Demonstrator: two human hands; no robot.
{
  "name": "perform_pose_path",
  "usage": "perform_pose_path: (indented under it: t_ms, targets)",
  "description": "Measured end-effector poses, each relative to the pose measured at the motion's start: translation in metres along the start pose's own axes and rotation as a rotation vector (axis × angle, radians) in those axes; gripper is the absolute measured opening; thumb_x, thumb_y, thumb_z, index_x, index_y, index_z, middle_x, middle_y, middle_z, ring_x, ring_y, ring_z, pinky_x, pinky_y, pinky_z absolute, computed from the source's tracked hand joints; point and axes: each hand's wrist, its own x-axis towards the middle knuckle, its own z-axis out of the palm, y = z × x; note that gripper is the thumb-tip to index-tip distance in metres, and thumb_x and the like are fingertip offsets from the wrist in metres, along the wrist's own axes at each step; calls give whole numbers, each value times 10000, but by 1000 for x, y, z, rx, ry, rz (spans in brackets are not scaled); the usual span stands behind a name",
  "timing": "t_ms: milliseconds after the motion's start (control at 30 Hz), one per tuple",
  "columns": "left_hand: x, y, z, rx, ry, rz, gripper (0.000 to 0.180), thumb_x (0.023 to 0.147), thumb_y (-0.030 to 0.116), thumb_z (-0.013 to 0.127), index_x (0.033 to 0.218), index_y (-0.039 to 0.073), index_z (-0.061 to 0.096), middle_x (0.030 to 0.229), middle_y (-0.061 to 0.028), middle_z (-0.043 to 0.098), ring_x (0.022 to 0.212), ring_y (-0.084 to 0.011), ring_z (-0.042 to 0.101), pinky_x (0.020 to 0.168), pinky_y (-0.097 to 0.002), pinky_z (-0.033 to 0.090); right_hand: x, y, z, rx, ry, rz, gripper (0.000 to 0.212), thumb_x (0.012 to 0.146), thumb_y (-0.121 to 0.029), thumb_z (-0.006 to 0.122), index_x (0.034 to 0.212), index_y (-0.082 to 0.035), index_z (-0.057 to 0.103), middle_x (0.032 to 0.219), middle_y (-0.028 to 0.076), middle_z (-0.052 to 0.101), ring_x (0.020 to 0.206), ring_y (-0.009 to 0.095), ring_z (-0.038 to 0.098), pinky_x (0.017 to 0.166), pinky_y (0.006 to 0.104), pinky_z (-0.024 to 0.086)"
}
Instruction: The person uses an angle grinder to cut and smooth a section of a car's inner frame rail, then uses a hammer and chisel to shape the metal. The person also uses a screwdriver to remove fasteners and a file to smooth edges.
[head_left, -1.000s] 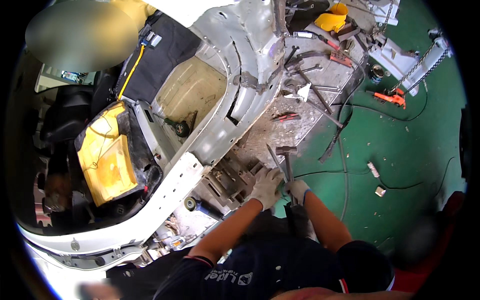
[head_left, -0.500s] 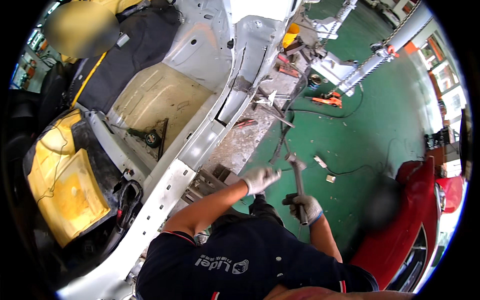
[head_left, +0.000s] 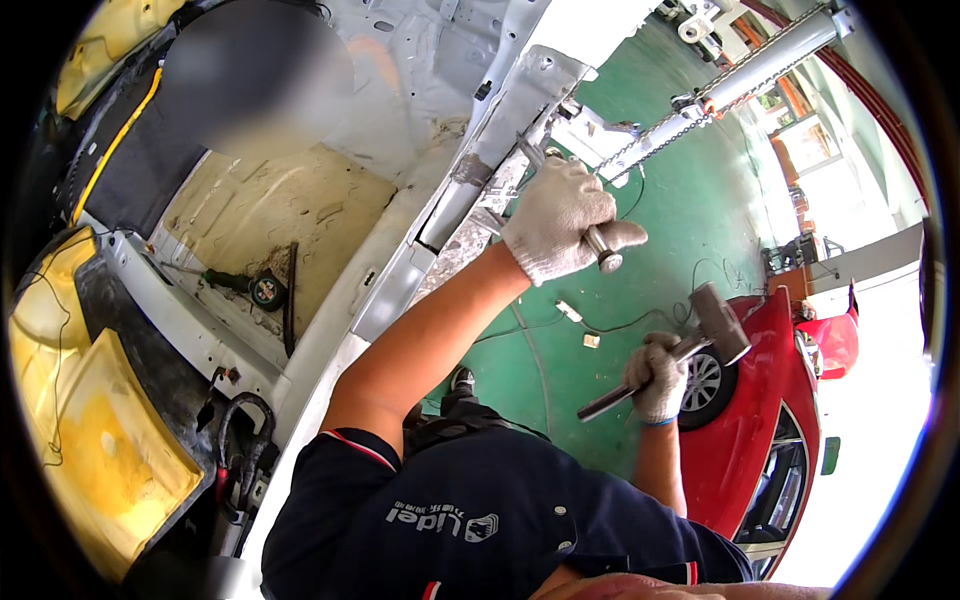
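**Chisel set, hammer drawn back**

Your left hand (head_left: pixel 560 220) has climbed up the white car sill (head_left: pixel 470 190) since half a second ago, and your right hand (head_left: pixel 660 378) has swung the hammer (head_left: pixel 690 345) out to the right. Your gloved left fist is closed around a metal chisel (head_left: pixel 590 235) held against the sill. Your right fist grips the hammer's handle, head raised, well apart from the chisel, over the green floor (head_left: pixel 690 200) beside a red car (head_left: pixel 750 440).

Open green floor (head_left: pixel 640 300) gives the raised hammer (head_left: pixel 700 335) in the right hand (head_left: pixel 657 378) swinging room, hemmed by the red car (head_left: pixel 770 450) on the right; the white car-body sill (head_left: pixel 480 170) and the chisel-gripping left hand (head_left: pixel 560 215) block the left.
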Motion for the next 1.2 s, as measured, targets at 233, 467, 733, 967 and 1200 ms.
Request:
perform_pose_path:
  t_ms: [233,467,733,967,1200]
  targets:
    - [0,-19,4,23,76,114,464,783,271,903,566,134,516,566,-51,485,585,-290,558,610,-444,404,-20,30,5,-188,48,160,229,895,-16,626,1112,54,650,627,50,526,448,157,474,457,332,438]
    - [3,-14,0,20,-7,149,462,781,238,878,556,137,488,582,-66,484,597,-303,553,605,-448,405,-16,41,13,-201,7,226,238,897,-6,648,1126,53,673,653,42,554,465,146,500,474,326,458]
    - [2,-23,-8,-39,-23,177,418,776,157,861,606,125,480,624,-71,454,631,-300,553,627,-443,430,-7,38,18,-256,-19,197,278,868,-58,629,1118,60,654,607,63,535,450,172,496,462,338,457]
    - [-38,4,-9,-269,-50,-177,400,863,128,826,618,84,513,612,-71,476,559,-284,494,563,-417,382,-1,35,9,-355,-12,198,234,870,-38,687,1093,28,712,672,29,610,514,138,562,502,305,466]
    - [-231,4,71,-40,-491,-602,420,1019,343,686,693,80,646,681,-84,698,628,-256,676,637,-378,523,-5,83,-12,-540,-36,458,231,905,-64,715,1112,38,706,704,8,602,545,95,547,506,284,456]
